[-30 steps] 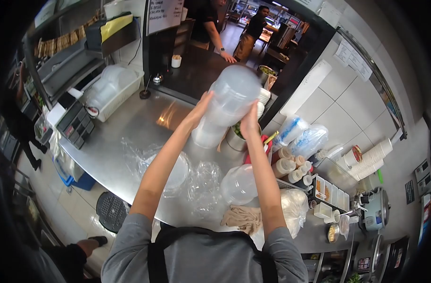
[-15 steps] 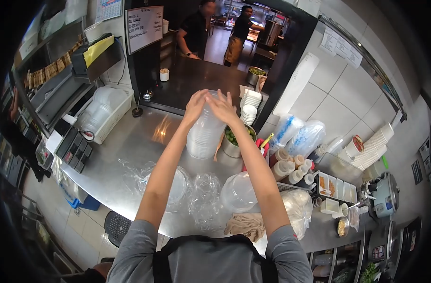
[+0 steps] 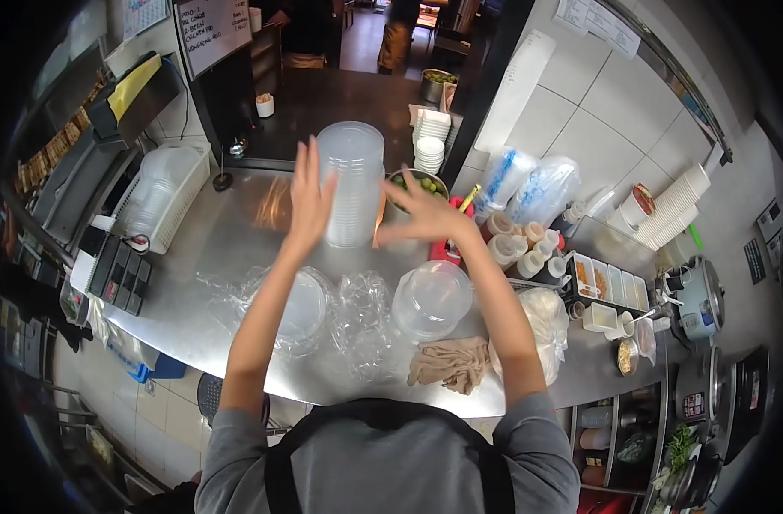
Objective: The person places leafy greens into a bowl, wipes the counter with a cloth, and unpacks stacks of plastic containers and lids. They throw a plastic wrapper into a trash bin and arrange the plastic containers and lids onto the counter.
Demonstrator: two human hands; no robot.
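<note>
Steel counter [image 3: 229, 244] spreads right across in front of the worker, its near edge close to the apron, its far edge meeting a dark ledge [image 3: 323, 103]. At the far left, a whiteboard [image 3: 213, 34] carries handwritten lines; I can make out "CHICKEN" and "BEAN", while the rest is too blurred for me to read surely. A white basket [image 3: 188, 195] sits by the left wall. Between it and the middle runs a wide stretch of steel, the roomiest side for moving.

A tall stack of clear tubs [image 3: 355, 184] stands upright on the steel, a little short of the ledge. Over on the right, plastic packs [image 3: 541, 188] bear blue print I can't decipher. A metal pot [image 3: 443, 183] of green pieces is just beside the stack, so the right side is tight. Nearer, clear plastic wrap [image 3: 361, 317] and a tan cloth [image 3: 449, 364] lie toward the near edge.

The left hand [image 3: 310, 201] is at the stack's left, fingers raised and thumb parted; the right hand [image 3: 430, 214] is on the other side, fingers spread wide, overlapping the pot from here. Whether either touches the tubs, I cannot tell.
</note>
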